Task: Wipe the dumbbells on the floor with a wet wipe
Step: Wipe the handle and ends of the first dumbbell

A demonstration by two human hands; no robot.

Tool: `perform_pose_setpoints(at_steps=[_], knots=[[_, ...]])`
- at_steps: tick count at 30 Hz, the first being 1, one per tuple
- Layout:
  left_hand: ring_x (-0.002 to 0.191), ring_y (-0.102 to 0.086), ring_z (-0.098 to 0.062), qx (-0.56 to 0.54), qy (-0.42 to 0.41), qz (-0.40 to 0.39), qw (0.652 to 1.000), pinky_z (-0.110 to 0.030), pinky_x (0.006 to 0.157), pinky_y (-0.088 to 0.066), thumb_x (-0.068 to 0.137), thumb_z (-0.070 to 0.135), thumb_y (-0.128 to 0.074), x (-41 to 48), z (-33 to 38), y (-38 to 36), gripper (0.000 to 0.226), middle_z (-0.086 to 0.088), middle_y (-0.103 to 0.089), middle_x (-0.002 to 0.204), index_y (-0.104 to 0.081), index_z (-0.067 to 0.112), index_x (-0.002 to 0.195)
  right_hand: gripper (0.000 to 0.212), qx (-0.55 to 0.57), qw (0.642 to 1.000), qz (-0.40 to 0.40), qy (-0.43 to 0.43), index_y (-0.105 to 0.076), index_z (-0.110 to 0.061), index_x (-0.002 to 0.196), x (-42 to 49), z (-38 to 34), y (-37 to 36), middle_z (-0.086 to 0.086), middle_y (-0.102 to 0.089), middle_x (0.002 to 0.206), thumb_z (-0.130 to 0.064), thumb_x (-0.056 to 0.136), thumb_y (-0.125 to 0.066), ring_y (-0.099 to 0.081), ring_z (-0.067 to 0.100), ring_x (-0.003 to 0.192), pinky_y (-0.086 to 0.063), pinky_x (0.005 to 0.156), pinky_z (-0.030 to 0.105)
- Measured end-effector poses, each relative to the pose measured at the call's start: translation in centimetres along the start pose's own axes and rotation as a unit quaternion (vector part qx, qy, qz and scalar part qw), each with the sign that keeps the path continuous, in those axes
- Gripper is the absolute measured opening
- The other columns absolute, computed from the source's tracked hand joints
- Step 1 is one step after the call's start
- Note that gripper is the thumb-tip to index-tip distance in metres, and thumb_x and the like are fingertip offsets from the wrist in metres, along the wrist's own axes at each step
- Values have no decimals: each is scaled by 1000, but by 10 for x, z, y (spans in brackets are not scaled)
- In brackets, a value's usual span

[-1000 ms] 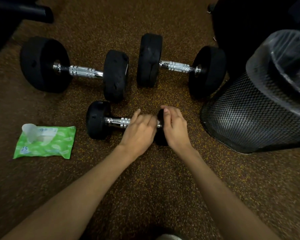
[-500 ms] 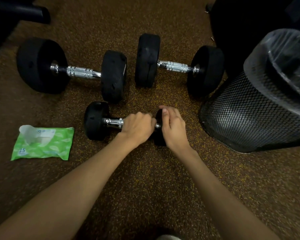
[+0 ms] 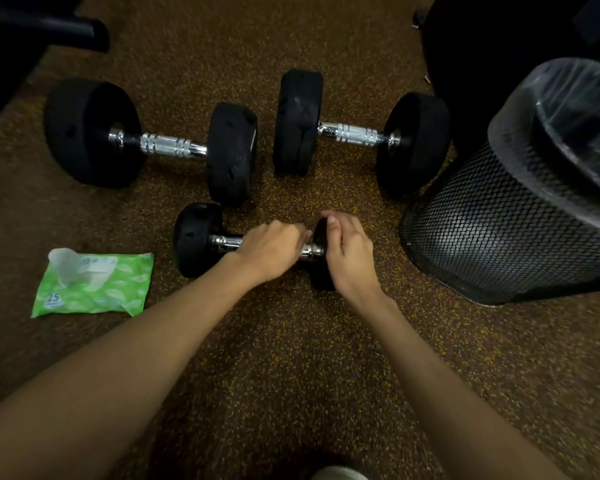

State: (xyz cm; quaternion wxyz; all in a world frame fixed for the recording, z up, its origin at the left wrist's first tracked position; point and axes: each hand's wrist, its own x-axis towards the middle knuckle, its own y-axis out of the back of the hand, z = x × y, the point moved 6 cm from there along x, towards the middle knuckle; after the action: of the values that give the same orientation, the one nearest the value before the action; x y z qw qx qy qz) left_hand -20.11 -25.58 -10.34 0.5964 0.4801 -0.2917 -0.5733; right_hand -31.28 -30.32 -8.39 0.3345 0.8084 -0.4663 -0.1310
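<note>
A small black dumbbell [image 3: 196, 239] with a chrome handle lies on the speckled floor in front of me. My left hand [image 3: 269, 249] is curled round its handle. My right hand [image 3: 349, 252] grips the dumbbell's right black end, thumb on top. No wipe shows in either hand. Two larger black dumbbells lie behind it: one at the left [image 3: 167, 147], one at the right [image 3: 354, 133]. A green wet-wipe pack [image 3: 94, 284] with its flap open lies on the floor to the left.
A black mesh bin [image 3: 492, 237] lined with a clear plastic bag stands at the right, close to my right hand. Dark equipment fills the top right and top left corners. A shoe tip [image 3: 338, 472] shows at the bottom edge.
My left hand's fingers have curled tighter round the small dumbbell's handle. My right hand stays on the right end. The dumbbell has not visibly moved.
</note>
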Motion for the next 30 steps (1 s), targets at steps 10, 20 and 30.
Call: perform_pose_setpoints(at_steps=[10,20,30], knots=[[127,-50,-28,86,-168,181,965,-43,111,-29,84,0,-46,-40,14,-16,47,-15,-57,132,-53,0,130,34,-4,1000,8,9,-58,-3,121,-3,-2,1,10,-57,119,-16,101,-33,-53,16,111,-31,95,12],[133,-42,-28,185,-231,189,936,-44,113,-28,85,3,-34,-66,17,-29,53,-15,-44,143,-46,0,136,36,-16,1000,1,-12,-58,-5,122,0,0,1,11,-58,122,-19,102,-33,-53,17,112,-32,94,12],[124,-53,-24,277,-287,119,909,-38,107,-32,69,8,-79,-86,-3,-27,58,-12,-56,132,-61,6,124,34,-44,999,-27,-13,-59,-6,121,4,-4,4,10,-58,122,-19,101,-35,-52,18,114,-29,91,11]])
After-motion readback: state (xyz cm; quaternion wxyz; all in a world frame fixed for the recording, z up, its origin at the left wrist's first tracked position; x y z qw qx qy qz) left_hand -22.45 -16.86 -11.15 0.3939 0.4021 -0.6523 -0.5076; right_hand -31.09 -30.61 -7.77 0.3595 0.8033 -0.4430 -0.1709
